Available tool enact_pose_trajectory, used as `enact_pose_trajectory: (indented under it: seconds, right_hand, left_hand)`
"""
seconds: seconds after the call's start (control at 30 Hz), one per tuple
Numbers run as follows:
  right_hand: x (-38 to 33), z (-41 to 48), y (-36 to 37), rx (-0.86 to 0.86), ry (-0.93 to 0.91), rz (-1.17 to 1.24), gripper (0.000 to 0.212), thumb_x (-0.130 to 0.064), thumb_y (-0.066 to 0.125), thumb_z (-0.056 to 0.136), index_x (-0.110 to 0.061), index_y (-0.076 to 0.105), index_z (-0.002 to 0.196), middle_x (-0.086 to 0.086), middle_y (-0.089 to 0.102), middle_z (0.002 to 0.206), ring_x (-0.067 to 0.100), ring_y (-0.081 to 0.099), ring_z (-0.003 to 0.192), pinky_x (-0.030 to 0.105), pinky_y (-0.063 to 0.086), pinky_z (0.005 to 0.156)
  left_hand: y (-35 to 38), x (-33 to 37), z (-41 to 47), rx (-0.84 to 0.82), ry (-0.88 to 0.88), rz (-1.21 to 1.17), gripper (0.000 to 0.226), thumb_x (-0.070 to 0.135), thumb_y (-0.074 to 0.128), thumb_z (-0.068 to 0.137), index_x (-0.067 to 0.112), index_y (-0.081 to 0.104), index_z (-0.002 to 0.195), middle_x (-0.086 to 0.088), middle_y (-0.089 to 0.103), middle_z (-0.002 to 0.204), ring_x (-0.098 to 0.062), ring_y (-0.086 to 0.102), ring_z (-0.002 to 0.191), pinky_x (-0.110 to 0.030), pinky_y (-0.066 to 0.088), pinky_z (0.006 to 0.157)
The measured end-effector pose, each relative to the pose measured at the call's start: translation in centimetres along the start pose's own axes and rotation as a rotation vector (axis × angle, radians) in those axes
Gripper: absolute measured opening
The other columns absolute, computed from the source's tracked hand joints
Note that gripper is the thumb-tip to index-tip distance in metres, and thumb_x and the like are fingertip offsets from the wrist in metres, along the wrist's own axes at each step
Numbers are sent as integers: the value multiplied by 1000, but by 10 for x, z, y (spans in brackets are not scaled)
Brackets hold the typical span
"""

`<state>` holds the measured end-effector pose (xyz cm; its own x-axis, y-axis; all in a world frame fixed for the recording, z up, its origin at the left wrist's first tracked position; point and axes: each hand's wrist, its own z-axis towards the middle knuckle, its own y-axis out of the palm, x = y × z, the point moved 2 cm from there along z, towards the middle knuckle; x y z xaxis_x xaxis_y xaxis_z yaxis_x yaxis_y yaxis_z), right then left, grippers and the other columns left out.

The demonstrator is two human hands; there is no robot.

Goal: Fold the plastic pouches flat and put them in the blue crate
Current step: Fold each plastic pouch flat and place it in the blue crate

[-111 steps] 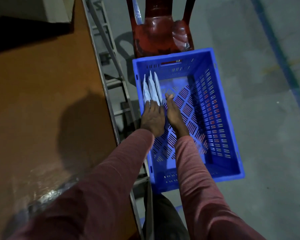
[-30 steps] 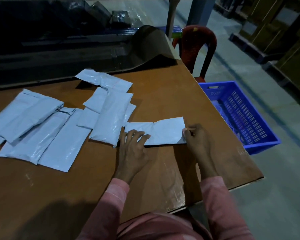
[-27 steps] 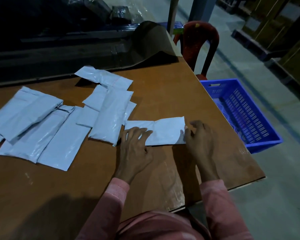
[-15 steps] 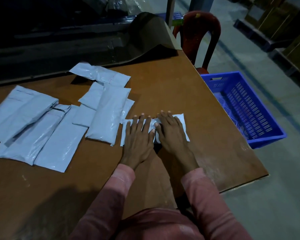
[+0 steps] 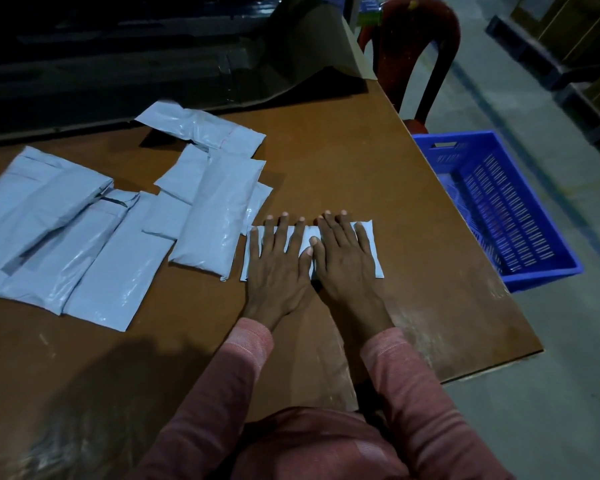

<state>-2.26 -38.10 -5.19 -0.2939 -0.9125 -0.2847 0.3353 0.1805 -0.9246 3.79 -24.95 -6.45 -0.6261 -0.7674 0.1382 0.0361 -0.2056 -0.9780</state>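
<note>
Fingers spread, the left hand and right hand press flat the pouch at centre frame; it looks light, limp and slippery, best pinched at its short ends.

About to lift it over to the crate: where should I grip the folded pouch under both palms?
Likely the right short end of the folded pouch, pinched by the right hand. That end pokes out bare past the fingers, faces the blue crate, and lies flat on the table; the left hand can hold the fold.
</note>
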Motion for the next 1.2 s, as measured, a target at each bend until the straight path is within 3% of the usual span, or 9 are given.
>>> enact_pose_trajectory:
  seconds: [0.17, 0.37, 0.67, 1.2]
  right_hand:
    - [-1, 1, 0, 14, -10, -33, 53, -37, 25, 109, -11, 42, 152, 4, 38, 161, 20, 17, 155, 46, 14, 125]
    - [-1, 2, 4, 8, 7, -46, 53, -35, 25, 109, -12, 41, 153, 2, 36, 162, 19, 15, 156, 45, 13, 126]
    - [-2, 0, 5, -49, 55, -93, 55, -35, 21, 107, -14, 35, 156, 1, 28, 165, 20, 9, 156, 46, 8, 126]
    - [0, 1, 6, -93, 84, -92, 57, -36, 23, 107, -13, 26, 159, 2, 19, 168, 22, 5, 157, 47, 9, 126]
  left_hand:
    - [0, 2, 0, -1, -19, 16, 62, 51, 13, 109, 24, 12, 165, -8, 6, 173, -31, 1, 159, -58, 7, 125]
    - [-3, 3, 1, -11, -17, -4, 68, 53, -2, 107, 23, 15, 165, -8, 9, 172, -31, 3, 159, -58, 9, 125]
    - [-8, 6, -1, -46, -54, -2, 72, 55, -5, 105, 20, 14, 165, -10, 7, 172, -34, 3, 159, -59, 8, 125]
    - [1, 5, 0, -63, -87, 35, 70, 59, 9, 106, 20, 13, 165, -12, 7, 172, -35, 3, 159, -58, 6, 125]
